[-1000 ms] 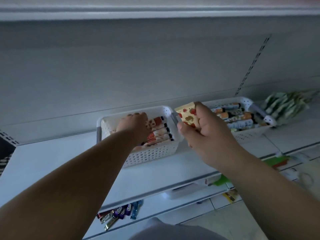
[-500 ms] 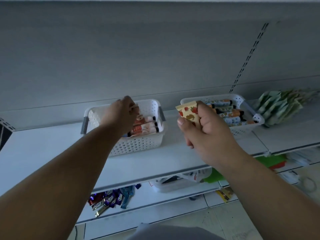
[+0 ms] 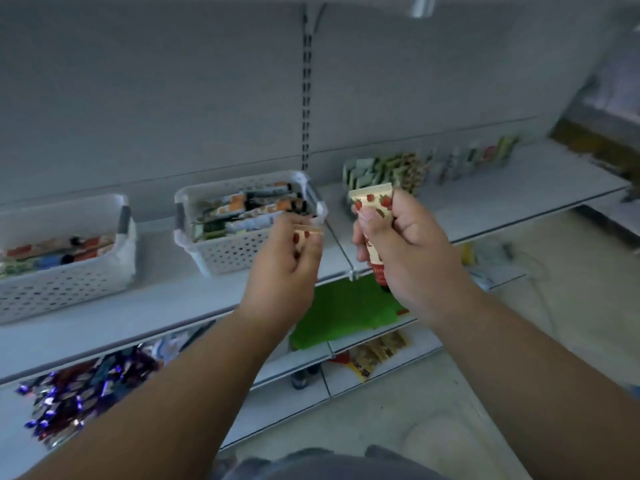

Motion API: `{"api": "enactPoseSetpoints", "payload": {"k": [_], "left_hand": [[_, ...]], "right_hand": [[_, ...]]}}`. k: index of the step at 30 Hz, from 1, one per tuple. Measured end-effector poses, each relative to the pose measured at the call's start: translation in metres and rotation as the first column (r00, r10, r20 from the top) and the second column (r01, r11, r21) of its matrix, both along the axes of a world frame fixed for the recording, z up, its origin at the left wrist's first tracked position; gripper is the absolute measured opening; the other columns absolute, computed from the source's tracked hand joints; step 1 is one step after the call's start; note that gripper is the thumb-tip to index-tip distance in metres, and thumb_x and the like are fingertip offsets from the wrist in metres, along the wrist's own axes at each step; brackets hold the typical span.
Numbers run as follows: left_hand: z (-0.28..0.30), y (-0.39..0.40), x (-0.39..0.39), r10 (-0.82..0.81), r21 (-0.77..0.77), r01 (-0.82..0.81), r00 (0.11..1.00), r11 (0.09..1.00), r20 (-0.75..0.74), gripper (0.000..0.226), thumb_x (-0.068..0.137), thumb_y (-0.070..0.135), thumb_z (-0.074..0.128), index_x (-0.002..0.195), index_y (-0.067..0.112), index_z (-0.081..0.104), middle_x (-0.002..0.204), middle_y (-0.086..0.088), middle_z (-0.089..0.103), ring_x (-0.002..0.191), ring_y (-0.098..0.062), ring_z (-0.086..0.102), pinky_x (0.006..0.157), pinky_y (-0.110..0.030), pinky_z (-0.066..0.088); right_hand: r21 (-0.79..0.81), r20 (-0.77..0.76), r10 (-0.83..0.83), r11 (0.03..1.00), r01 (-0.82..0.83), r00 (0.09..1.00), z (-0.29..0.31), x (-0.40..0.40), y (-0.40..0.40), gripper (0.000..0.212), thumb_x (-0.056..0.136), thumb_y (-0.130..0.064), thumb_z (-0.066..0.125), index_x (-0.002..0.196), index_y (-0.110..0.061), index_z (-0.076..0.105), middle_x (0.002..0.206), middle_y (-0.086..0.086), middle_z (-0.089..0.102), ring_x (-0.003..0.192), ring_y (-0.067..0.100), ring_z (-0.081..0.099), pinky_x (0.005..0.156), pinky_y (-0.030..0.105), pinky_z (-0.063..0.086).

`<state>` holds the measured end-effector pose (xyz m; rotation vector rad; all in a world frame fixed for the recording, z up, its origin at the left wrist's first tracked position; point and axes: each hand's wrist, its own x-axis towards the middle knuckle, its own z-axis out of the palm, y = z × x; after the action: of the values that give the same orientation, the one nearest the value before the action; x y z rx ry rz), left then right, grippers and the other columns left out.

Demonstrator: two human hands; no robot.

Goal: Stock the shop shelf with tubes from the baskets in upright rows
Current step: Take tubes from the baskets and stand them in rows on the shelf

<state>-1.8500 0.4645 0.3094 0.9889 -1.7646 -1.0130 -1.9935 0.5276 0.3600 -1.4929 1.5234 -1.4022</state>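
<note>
My right hand grips a cream tube with a strawberry print, held upright with its flat end up and red cap end down. My left hand holds a second, similar tube, mostly hidden by the fingers. Both hands hover in front of the white shelf. Two white perforated baskets stand on the shelf: the left basket and the middle basket, each with several tubes lying flat. Upright tubes stand blurred at the back right of the shelf.
A row of green and patterned packets stands behind my right hand. The lower shelf holds purple wrapped sweets, a green sheet and yellow packets. A slotted upright divides the back panel.
My left hand has lifted out of the left basket holding a tube and moved right, near my right hand. The view has swung right; both baskets now lie to my left.
</note>
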Motion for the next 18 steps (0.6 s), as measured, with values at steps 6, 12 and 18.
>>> {"api": "enactPoseSetpoints", "payload": {"k": [6, 12, 18], "left_hand": [[-0.005, 0.013, -0.082, -0.123, -0.013, 0.127, 0.98, 0.992, 0.159, 0.013, 0.092, 0.047, 0.047, 0.094, 0.033, 0.048, 0.073, 0.007, 0.059, 0.066, -0.013, 0.059, 0.062, -0.045, 0.054], [-0.017, -0.026, -0.16, -0.268, -0.005, 0.271, 0.954, 0.963, 0.131, 0.012, 0.096, 0.044, 0.044, 0.095, 0.034, 0.049, 0.074, 0.014, 0.058, 0.066, -0.01, 0.057, 0.06, -0.04, 0.051], [-0.019, -0.061, -0.221, -0.271, -0.042, 0.281, 0.949, 0.959, 0.161, 0.019, 0.093, 0.051, 0.041, 0.094, 0.035, 0.05, 0.073, -0.002, 0.058, 0.063, -0.021, 0.057, 0.059, -0.048, 0.05]], "right_hand": [[0.02, -0.06, -0.162, 0.986, 0.164, 0.985, 0.009, -0.091, 0.011, 0.022, 0.097, -0.037, 0.053, 0.095, -0.017, 0.062, 0.079, 0.012, 0.061, 0.068, 0.02, 0.056, 0.063, 0.041, 0.048], [0.02, -0.099, -0.29, 0.956, 0.293, 0.952, 0.009, -0.164, -0.019, 0.014, 0.09, -0.036, 0.066, 0.09, -0.022, 0.07, 0.078, -0.007, 0.063, 0.07, 0.004, 0.059, 0.063, 0.022, 0.047], [0.094, -0.158, -0.251, 0.959, 0.268, 0.955, 0.011, -0.234, -0.051, 0.007, 0.084, -0.026, 0.075, 0.085, -0.02, 0.072, 0.076, 0.002, 0.069, 0.07, 0.016, 0.063, 0.071, 0.039, 0.055]]}}
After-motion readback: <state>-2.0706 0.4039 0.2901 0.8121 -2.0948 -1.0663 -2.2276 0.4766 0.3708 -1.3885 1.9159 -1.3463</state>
